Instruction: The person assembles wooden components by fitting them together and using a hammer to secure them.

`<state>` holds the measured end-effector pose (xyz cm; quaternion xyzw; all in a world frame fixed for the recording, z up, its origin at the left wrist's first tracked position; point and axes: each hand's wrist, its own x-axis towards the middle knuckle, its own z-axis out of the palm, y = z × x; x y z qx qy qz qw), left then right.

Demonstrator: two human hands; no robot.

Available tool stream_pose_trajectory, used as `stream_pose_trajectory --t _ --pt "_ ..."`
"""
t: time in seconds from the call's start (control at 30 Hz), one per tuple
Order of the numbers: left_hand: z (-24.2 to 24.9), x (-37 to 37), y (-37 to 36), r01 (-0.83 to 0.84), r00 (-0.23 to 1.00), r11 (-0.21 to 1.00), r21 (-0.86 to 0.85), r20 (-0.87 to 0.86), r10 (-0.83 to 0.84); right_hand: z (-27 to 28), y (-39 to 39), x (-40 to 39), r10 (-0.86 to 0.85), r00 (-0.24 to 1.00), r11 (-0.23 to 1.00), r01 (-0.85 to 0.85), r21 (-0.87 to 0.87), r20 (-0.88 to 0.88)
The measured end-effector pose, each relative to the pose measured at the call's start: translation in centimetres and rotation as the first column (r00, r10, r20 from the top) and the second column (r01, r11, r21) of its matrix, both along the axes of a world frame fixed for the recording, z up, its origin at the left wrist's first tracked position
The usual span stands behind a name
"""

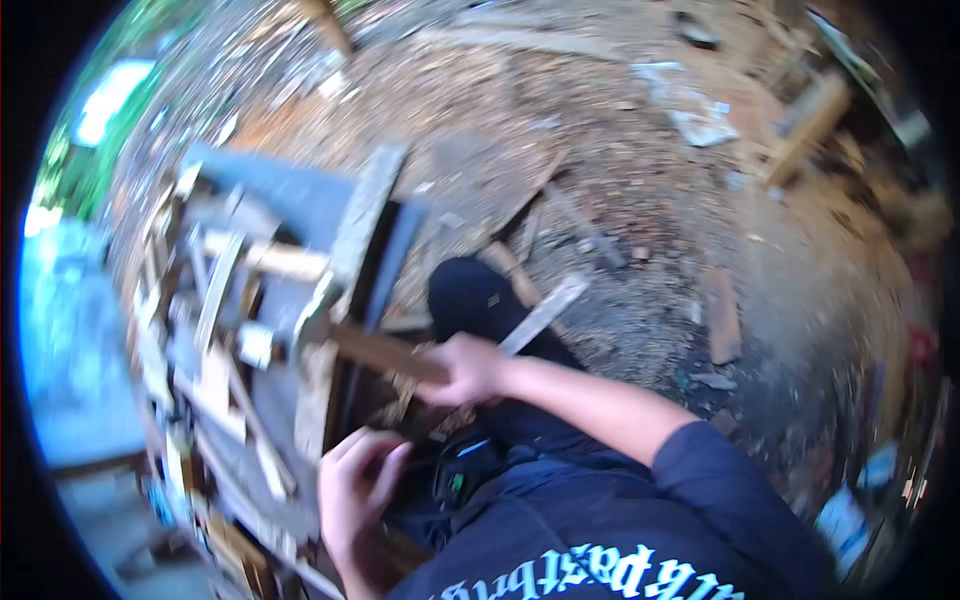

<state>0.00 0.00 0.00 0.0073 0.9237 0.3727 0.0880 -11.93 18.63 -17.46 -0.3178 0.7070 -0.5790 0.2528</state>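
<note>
My right hand (465, 370) is wrapped round the wooden handle of a hammer (385, 350). The hammer's metal head, blurred, is over the near edge of a low wooden workbench (312, 405), close to a thick plank (365, 220). Below it in the view, my left hand (360, 480) is beside the bench edge, its fingers loosely curled and the thumb apart from them, with nothing visible between. Several wood strips and a pale block (258, 345) lie on the bench top.
Wood scraps and chips cover the ground, with a loose board (722, 315) at the right and a pale strip (545, 312) near my dark-clothed knee (475, 290). A plastic sheet (690, 105) lies farther off. Timber (810, 125) stands at the upper right.
</note>
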Motion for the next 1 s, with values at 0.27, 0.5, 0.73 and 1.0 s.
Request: stream_pose_trajectory --t 0.27,0.5,0.73,1.0 --pt "-8.4 1.9 -2.0 0.12 0.957 0.99 0.07 0.258 -0.135 0.5 -0.2 0.4 -0.011 0.987 0.997 -0.001 0.075 0.162" --pt "-13.5 1.3 -4.6 0.024 0.971 0.999 -0.047 0.237 -0.013 0.5 -0.3 0.4 -0.008 0.986 0.999 0.001 0.041 0.166" --pt "-19.6 1.5 -8.8 -0.007 0.817 0.973 0.231 0.562 -0.128 1.1 -0.2 0.0 -0.026 0.999 0.998 0.024 0.051 0.046" --pt "-19.4 2.5 -10.0 -0.174 0.729 0.899 0.402 0.666 -0.156 1.0 0.0 -0.2 0.002 0.997 0.999 -0.005 0.035 0.083"
